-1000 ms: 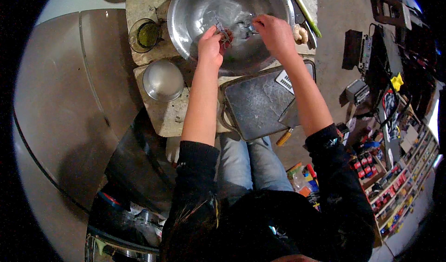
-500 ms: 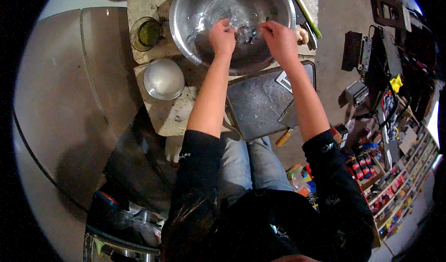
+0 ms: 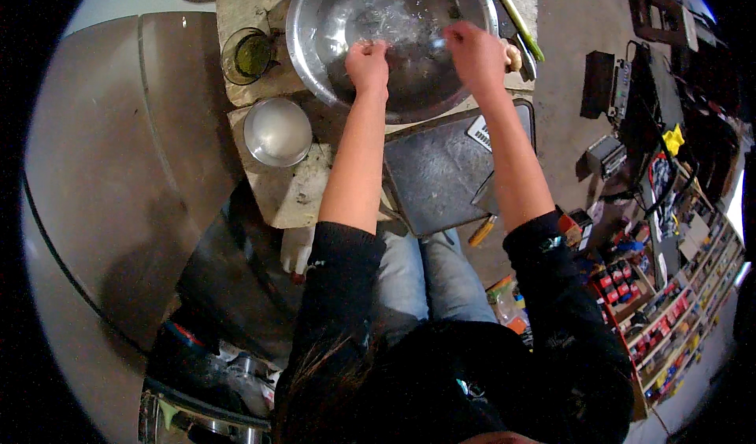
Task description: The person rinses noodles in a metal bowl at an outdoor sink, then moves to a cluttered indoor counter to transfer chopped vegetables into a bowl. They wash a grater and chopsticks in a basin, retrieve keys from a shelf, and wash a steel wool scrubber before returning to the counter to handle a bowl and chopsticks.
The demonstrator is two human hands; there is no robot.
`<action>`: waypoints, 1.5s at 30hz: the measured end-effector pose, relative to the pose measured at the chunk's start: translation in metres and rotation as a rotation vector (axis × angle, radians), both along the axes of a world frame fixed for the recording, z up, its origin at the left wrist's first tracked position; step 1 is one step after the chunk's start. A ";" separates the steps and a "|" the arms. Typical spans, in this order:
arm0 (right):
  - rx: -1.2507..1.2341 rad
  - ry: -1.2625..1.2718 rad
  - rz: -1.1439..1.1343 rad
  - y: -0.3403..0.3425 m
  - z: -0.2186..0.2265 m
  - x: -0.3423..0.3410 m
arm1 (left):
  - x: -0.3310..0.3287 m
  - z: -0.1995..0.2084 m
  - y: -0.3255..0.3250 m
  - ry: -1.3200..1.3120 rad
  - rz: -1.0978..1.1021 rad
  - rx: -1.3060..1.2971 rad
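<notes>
A large metal basin (image 3: 311,62) with water in it stands in front of me, its surface rippled and glinting. Over its near left part, my left hand (image 3: 368,67) is closed, fingertips pressed together; whatever they hold, if anything, is hidden. My right hand (image 3: 476,56) is over the basin's right side, fingers pinched and slightly smeared by motion. Beside its fingertips shows a pale blur too unclear to name. A small dark green bit (image 3: 454,13) lies toward the basin's far right.
Left of the basin are a glass bowl of green stuff (image 3: 252,55) and a bowl of whitish liquid (image 3: 278,133). A dark cutting board (image 3: 433,180) lies nearer me, with a cleaver (image 3: 488,196) by its right edge. Ginger (image 3: 513,56) and a green onion (image 3: 516,14) lie right.
My left hand has shifted slightly left and nearer me. My right hand has risen a little farther from me. The splashing between the hands has calmed.
</notes>
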State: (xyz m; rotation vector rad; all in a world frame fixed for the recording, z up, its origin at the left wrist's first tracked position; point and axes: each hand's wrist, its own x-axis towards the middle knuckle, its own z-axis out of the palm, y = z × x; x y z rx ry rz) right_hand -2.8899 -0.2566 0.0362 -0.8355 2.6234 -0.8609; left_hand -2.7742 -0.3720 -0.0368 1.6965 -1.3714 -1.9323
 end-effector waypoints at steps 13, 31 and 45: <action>-0.411 -0.446 -0.287 0.054 0.063 0.010 | 0.008 0.086 0.023 0.532 -0.094 0.313; -0.915 -0.717 -0.097 0.064 0.124 0.028 | 0.024 0.157 0.076 0.376 -0.043 -0.170; -0.071 0.160 0.123 0.059 0.092 0.065 | 0.201 0.193 0.183 0.481 -0.130 -0.358</action>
